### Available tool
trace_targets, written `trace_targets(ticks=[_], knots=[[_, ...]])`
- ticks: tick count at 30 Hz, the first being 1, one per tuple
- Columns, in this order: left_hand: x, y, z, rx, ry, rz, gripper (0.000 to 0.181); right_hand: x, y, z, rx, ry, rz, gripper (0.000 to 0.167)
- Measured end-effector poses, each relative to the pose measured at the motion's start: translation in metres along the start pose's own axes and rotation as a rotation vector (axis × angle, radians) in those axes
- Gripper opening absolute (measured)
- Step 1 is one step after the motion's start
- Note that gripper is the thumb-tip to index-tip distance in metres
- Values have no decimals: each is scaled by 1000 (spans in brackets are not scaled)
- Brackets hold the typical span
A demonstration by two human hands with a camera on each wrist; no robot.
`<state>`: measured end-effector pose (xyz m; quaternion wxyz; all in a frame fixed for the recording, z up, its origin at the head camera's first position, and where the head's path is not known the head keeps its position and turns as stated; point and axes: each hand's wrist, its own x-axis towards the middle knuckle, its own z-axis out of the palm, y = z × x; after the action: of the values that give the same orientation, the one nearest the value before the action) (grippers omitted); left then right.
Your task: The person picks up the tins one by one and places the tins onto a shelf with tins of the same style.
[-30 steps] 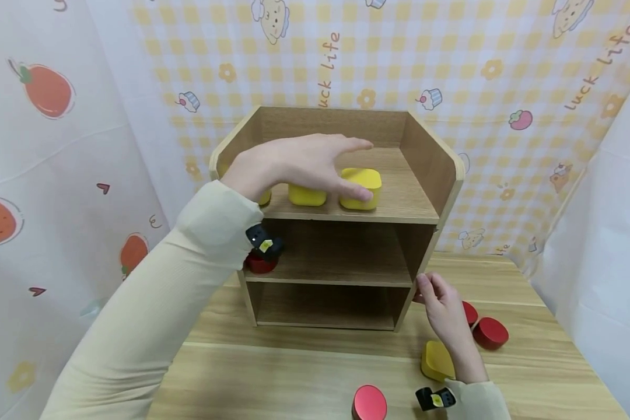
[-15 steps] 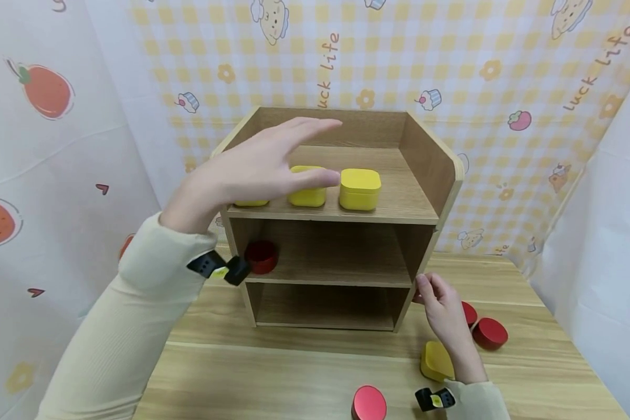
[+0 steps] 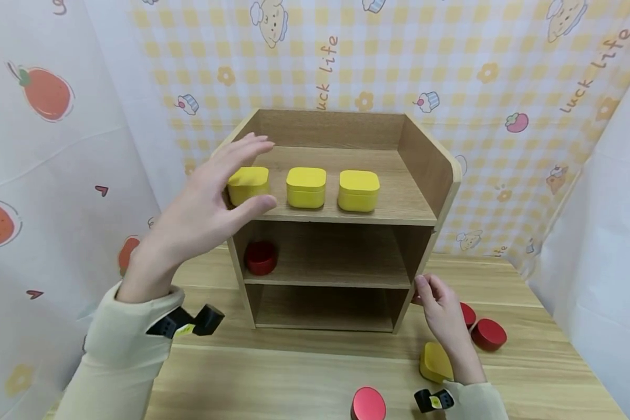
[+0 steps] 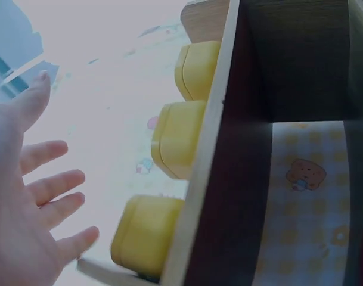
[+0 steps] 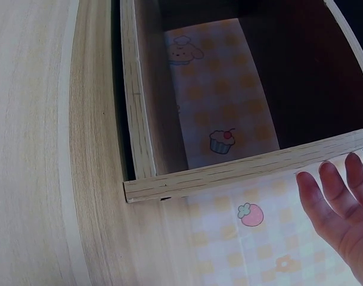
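Three yellow boxes (image 3: pixel 306 188) stand atop the wooden shelf (image 3: pixel 341 128) and one red tin (image 3: pixel 261 258) on its middle level — done, it seems. A fourth yellow box (image 3: pixel 433 361), partly behind the right forearm (image 3: pixel 468 364), and three red tins (image 3: pixel 489 334) are left on the tabletop (image 3: pixel 262 373). The left hand (image 3: pixel 202 207) is released; the right hand (image 3: pixel 443 309) touches the shelf's side — whether grasping, I cannot tell.

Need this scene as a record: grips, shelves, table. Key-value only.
left grip: holding nothing, near the leftmost yellow box
right grip: against the shelf unit, right side
top shelf: three yellow boxes in a row
middle shelf: one red round box, left end
table: one yellow box, three red round boxes
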<state>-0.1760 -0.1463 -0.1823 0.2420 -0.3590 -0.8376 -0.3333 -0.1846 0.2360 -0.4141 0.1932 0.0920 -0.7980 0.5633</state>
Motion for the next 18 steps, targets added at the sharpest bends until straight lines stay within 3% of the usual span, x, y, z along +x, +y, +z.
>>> trace_targets(ticks=[5, 8, 12, 18], knots=[[-21, -2, 2, -74, 174, 73, 55, -1, -1, 1, -4, -4, 4, 24], [-31, -3, 3, -95, 245, 114, 51, -1, -2, 0, 1, -3, -1, 25], [-44, -9, 4, -135, 294, 90, 51, -1, -2, 0, 11, 11, 1, 27], [-72, -29, 13, -248, 355, -12, 59, 0, 0, 0, 6, 8, 7, 25]])
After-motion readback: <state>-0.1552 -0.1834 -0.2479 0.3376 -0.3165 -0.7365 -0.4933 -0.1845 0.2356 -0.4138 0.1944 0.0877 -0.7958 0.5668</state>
